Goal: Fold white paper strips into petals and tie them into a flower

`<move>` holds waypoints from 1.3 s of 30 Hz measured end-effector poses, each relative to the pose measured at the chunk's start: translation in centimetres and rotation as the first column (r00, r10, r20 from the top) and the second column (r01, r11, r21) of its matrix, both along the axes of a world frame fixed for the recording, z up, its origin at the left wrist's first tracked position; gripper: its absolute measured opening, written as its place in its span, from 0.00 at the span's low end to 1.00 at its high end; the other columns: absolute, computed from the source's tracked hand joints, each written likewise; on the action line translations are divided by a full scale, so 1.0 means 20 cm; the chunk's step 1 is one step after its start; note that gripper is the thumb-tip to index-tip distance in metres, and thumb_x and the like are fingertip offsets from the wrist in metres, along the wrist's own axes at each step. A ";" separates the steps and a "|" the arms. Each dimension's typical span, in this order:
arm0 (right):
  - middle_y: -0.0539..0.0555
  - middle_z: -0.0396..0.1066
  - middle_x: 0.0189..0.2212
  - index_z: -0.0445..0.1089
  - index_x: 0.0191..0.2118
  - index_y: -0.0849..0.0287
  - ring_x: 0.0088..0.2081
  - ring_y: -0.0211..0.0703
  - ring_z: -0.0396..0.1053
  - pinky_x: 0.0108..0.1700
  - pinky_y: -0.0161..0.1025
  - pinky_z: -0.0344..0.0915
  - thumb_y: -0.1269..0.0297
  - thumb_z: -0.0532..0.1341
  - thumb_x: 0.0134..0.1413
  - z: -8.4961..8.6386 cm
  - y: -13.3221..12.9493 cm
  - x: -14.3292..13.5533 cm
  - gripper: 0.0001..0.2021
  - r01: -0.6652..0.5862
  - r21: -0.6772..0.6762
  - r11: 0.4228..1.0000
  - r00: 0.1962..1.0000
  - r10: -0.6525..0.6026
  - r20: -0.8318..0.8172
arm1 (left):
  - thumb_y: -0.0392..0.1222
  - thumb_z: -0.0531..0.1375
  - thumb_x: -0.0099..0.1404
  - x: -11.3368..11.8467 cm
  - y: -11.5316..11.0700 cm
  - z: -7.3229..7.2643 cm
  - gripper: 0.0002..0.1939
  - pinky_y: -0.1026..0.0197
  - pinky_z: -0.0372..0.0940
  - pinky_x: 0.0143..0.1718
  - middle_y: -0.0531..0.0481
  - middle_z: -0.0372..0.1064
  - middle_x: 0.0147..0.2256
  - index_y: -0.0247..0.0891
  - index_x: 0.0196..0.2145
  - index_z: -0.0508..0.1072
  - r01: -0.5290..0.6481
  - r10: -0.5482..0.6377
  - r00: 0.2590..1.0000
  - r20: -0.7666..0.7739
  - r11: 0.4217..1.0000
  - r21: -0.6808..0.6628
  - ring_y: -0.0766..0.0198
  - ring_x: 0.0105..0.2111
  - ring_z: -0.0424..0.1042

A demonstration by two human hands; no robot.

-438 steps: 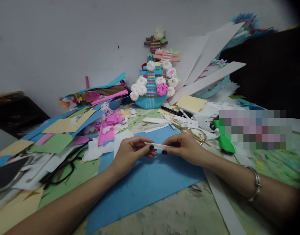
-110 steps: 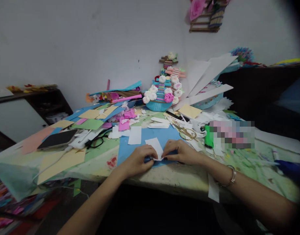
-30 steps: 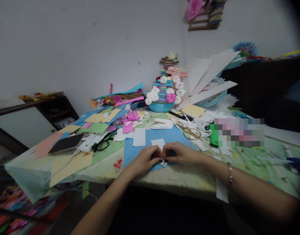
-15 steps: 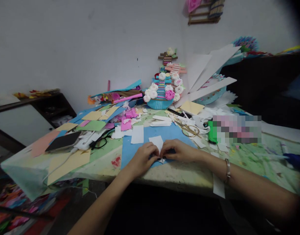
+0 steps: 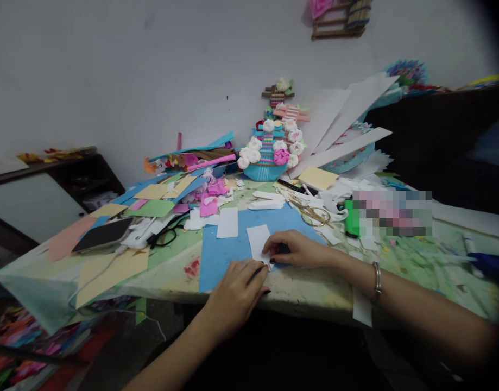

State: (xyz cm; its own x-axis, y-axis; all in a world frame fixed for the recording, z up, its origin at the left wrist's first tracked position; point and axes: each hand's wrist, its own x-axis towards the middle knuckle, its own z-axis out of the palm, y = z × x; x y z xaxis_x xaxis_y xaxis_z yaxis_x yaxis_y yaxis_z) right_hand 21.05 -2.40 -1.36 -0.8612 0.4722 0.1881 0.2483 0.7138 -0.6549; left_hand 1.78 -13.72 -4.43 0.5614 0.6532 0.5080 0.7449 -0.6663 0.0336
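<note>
A small white paper piece (image 5: 257, 239) lies on the blue sheet (image 5: 214, 260) at the table's front edge. My right hand (image 5: 298, 250) bends over its lower right end, with thumb and fingertips closed on the paper there. My left hand (image 5: 238, 290) is just left of and below that end, over the table edge. Its fingers are loosely bent and the thumb stands apart below them, with nothing seen held. The left index fingertip is close to the paper's lower end; whether it touches I cannot tell. Another white paper rectangle (image 5: 227, 222) lies to the left.
Scissors with gold handles (image 5: 316, 216) and a green object (image 5: 352, 218) lie to the right. Left are a phone (image 5: 102, 235), a white power strip (image 5: 139, 233) and coloured paper sheets (image 5: 151, 208). A blue flower-decorated craft boat (image 5: 265, 171) stands at the back.
My left hand has come away from the paper's lower end, moving down and left towards me, its thumb now apart. My right hand stays at the paper, its fingers slightly lower.
</note>
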 end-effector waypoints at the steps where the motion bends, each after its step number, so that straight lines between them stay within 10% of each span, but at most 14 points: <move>1: 0.54 0.71 0.31 0.71 0.40 0.65 0.31 0.37 0.66 0.34 0.34 0.63 0.72 0.60 0.51 0.00 0.00 0.00 0.09 0.010 -0.007 1.000 1.000 -0.010 0.005 | 0.40 0.51 0.68 0.00 0.00 -0.01 0.16 0.48 0.64 0.45 0.37 0.67 0.46 0.32 0.51 0.65 -0.007 0.007 1.000 -0.010 1.000 0.008 0.51 0.47 0.65; 39: 0.52 0.69 0.27 0.71 0.36 0.64 0.28 0.35 0.62 0.31 0.32 0.60 0.69 0.60 0.52 0.01 0.00 -0.01 0.06 0.057 -0.032 0.998 0.997 -0.056 0.045 | 0.54 0.51 0.65 0.01 -0.01 0.03 0.30 0.46 0.56 0.50 0.38 0.60 0.53 0.34 0.59 0.55 -0.082 0.053 0.987 -0.150 0.977 -0.196 0.49 0.52 0.58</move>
State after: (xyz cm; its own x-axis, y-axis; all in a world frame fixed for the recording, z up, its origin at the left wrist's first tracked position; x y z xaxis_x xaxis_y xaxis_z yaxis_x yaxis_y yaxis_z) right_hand 20.83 -2.44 -1.20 -0.8403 0.5255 0.1336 0.3168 0.6758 -0.6655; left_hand 1.94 -13.99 -3.80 0.5699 0.7725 0.2803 0.7947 -0.6048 0.0511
